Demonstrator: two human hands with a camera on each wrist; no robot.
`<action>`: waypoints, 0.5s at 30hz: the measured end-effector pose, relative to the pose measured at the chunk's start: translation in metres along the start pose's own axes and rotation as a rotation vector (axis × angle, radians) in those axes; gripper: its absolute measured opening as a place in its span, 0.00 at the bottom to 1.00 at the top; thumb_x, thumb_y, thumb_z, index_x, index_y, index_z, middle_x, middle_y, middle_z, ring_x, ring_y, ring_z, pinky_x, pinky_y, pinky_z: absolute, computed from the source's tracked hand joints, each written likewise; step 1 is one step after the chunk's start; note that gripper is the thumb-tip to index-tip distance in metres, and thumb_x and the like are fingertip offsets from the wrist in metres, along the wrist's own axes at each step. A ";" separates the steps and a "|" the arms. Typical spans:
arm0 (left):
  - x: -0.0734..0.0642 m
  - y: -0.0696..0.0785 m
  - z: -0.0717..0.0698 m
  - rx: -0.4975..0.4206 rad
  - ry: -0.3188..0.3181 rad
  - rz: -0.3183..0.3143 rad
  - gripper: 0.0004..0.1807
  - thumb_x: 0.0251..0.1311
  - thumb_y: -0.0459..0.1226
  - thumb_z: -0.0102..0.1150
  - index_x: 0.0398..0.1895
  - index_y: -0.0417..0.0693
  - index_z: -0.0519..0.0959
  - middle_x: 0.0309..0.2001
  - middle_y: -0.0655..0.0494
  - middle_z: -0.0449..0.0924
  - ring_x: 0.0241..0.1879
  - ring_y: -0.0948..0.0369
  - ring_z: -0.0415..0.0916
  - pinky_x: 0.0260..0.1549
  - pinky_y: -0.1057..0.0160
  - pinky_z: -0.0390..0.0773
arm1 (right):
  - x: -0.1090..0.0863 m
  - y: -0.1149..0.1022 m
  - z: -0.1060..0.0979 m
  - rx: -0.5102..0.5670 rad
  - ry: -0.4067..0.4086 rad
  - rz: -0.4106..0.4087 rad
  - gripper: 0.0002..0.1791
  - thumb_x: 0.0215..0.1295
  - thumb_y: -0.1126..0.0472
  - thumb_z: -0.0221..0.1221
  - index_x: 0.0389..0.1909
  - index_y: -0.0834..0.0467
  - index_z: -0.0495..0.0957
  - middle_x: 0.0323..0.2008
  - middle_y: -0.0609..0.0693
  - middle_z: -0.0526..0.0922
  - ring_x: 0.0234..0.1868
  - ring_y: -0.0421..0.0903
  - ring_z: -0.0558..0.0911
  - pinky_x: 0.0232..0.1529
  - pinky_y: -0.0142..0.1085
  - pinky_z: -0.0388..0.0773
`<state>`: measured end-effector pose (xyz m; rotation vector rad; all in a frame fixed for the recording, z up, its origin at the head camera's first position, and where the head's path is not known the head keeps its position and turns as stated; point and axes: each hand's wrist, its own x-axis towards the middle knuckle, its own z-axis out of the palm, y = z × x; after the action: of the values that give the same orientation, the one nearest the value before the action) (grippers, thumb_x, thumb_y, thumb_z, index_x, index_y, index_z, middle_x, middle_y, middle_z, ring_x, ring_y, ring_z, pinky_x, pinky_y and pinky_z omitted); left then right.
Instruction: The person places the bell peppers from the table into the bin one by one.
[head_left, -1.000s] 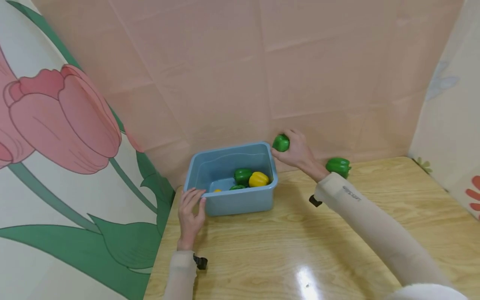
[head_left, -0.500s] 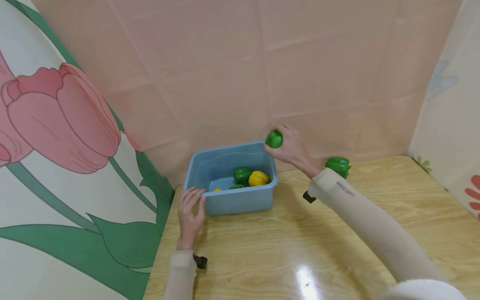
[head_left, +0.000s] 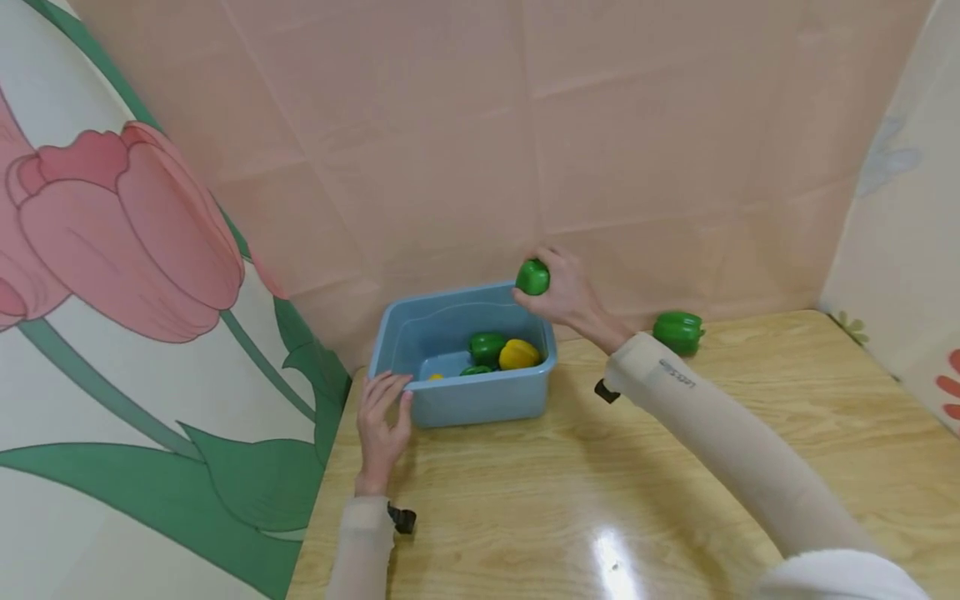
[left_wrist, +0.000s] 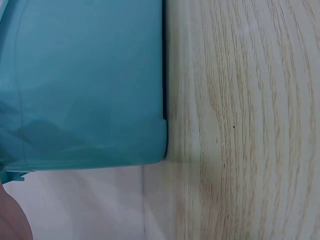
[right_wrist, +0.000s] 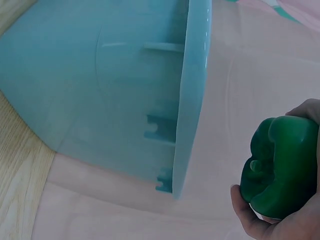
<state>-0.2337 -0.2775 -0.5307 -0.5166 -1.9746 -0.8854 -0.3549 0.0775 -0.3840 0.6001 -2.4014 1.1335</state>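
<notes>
In the head view my right hand [head_left: 564, 287] grips a green bell pepper [head_left: 532, 277] above the right rear part of a blue plastic bin [head_left: 480, 402]. The right wrist view shows the pepper [right_wrist: 285, 165] between thumb and fingers, apart from the bin's rim [right_wrist: 192, 100]. My left hand [head_left: 384, 425] holds the bin's front left corner, fingers over the rim and thumb against the outside. Inside lie a green bell pepper [head_left: 486, 347], a yellow bell pepper [head_left: 519, 355], part of another green one [head_left: 476, 370] and a small yellow-orange piece [head_left: 436, 377]; the front wall hides the rest.
Another green bell pepper [head_left: 678, 333] lies on the wooden table [head_left: 525, 508], toward its rear edge and beyond the right forearm. Pinkish cloth [head_left: 450, 150] hangs behind the table. A wall painted with tulips [head_left: 142, 233] stands on the left.
My right hand has carried its green pepper leftward, from beside the bin's right rear corner to above the bin. The left hand has stayed on the bin's corner.
</notes>
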 end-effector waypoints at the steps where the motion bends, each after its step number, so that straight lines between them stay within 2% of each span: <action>1: 0.000 0.000 0.000 0.000 -0.001 0.001 0.15 0.68 0.29 0.67 0.55 0.49 0.90 0.51 0.48 0.90 0.62 0.42 0.79 0.74 0.25 0.56 | 0.000 0.000 0.001 -0.001 0.000 0.000 0.23 0.57 0.49 0.73 0.50 0.55 0.81 0.46 0.56 0.78 0.40 0.54 0.77 0.31 0.44 0.80; 6: 0.001 0.003 0.002 -0.005 -0.004 0.000 0.15 0.68 0.29 0.67 0.55 0.49 0.90 0.51 0.48 0.90 0.62 0.42 0.79 0.74 0.25 0.56 | 0.001 -0.003 0.004 -0.005 -0.013 0.012 0.24 0.57 0.49 0.73 0.50 0.55 0.81 0.47 0.57 0.79 0.44 0.55 0.77 0.33 0.45 0.81; 15: 0.000 0.002 0.002 -0.006 -0.005 -0.001 0.15 0.67 0.29 0.68 0.55 0.49 0.90 0.51 0.48 0.90 0.63 0.43 0.79 0.75 0.26 0.56 | 0.002 -0.008 0.013 0.020 -0.023 0.008 0.23 0.58 0.49 0.73 0.51 0.55 0.82 0.50 0.57 0.79 0.43 0.54 0.78 0.33 0.45 0.83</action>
<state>-0.2331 -0.2748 -0.5307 -0.5224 -1.9773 -0.8916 -0.3541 0.0622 -0.3853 0.6137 -2.4174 1.1608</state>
